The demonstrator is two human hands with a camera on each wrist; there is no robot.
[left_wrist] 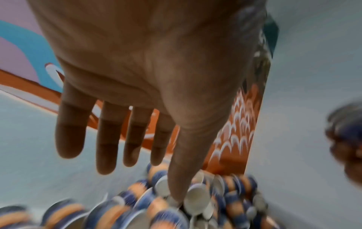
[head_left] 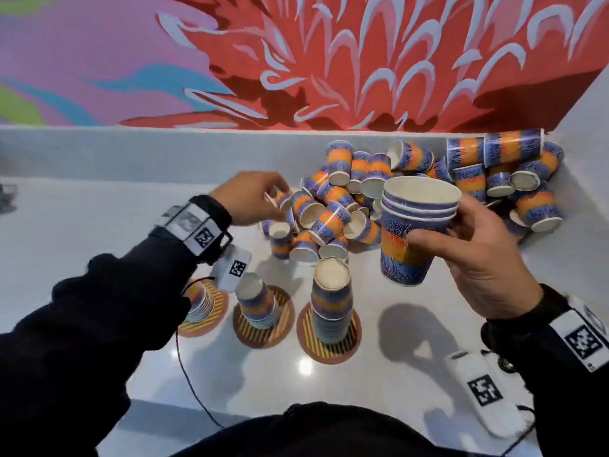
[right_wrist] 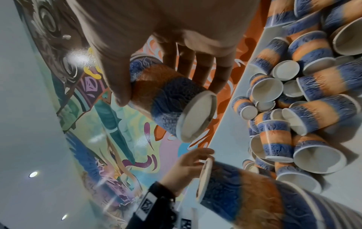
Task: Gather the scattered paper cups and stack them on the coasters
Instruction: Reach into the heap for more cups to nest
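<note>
The right hand (head_left: 478, 258) holds nested cups (head_left: 413, 225) above the surface (head_left: 99, 219); just beside the cup pile (head_left: 395, 189), the left hand (head_left: 250, 196) reaches.

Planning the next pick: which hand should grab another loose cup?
Left. The left hand is open at the cup pile, while the right hand already grips nested cups.

My left hand (head_left: 245, 196) reaches forward, fingers straight and spread, thumb extended, while my right hand (head_left: 474, 255) is raised, fingers and thumb curled in a grip.
</note>
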